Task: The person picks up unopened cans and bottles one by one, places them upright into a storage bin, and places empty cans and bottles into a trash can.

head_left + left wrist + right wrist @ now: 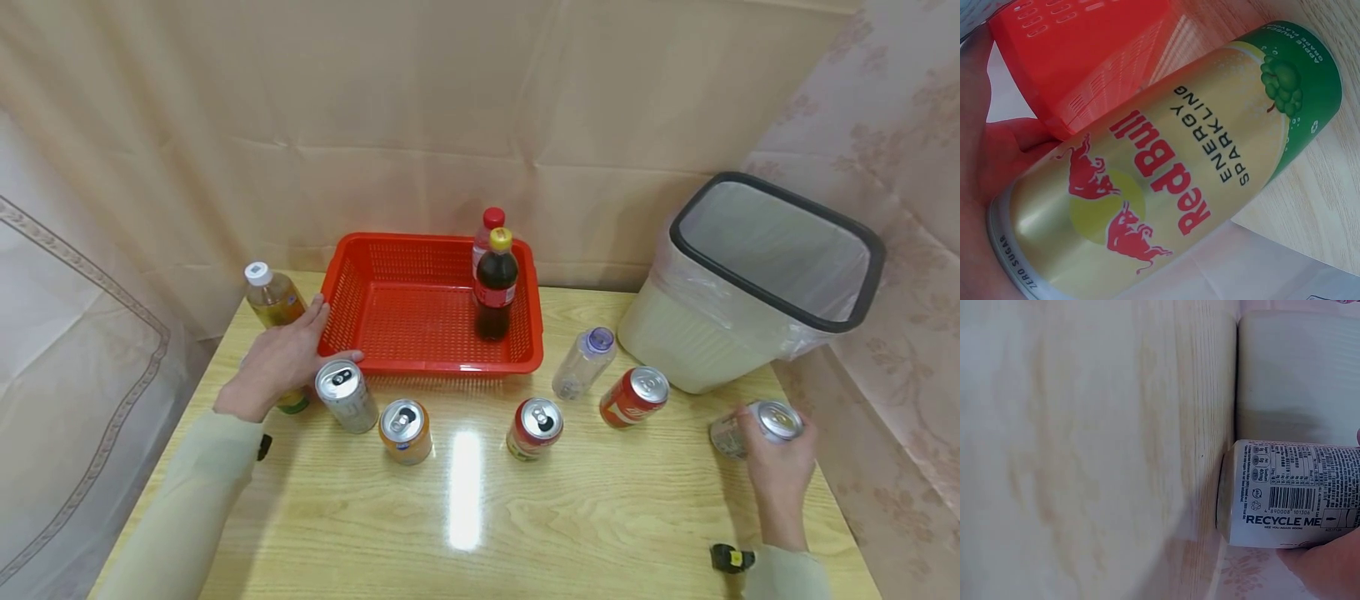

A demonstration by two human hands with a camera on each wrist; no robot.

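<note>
My left hand [288, 354] reaches over a gold-and-green Red Bull can [1147, 169], its index finger and thumb straight and spread. In the head view this hand hides most of that can; its green bottom shows below. The fingertips are right at the left corner of a red basket [435, 367], and the thumb lies just above a silver can [352, 408]. My right hand [780, 467] grips a pale drink can [1297, 494] around its side, at the table's right. "RECYCLE ME" and a barcode show on it in the right wrist view.
A cola bottle [495, 283] and a red-capped bottle [492, 220] stand in the basket. A white-capped bottle [277, 300] is left of it. In front are an orange can [408, 450], red cans [525, 450] and a clear bottle [581, 371]. A lined bin [675, 333] stands back right.
</note>
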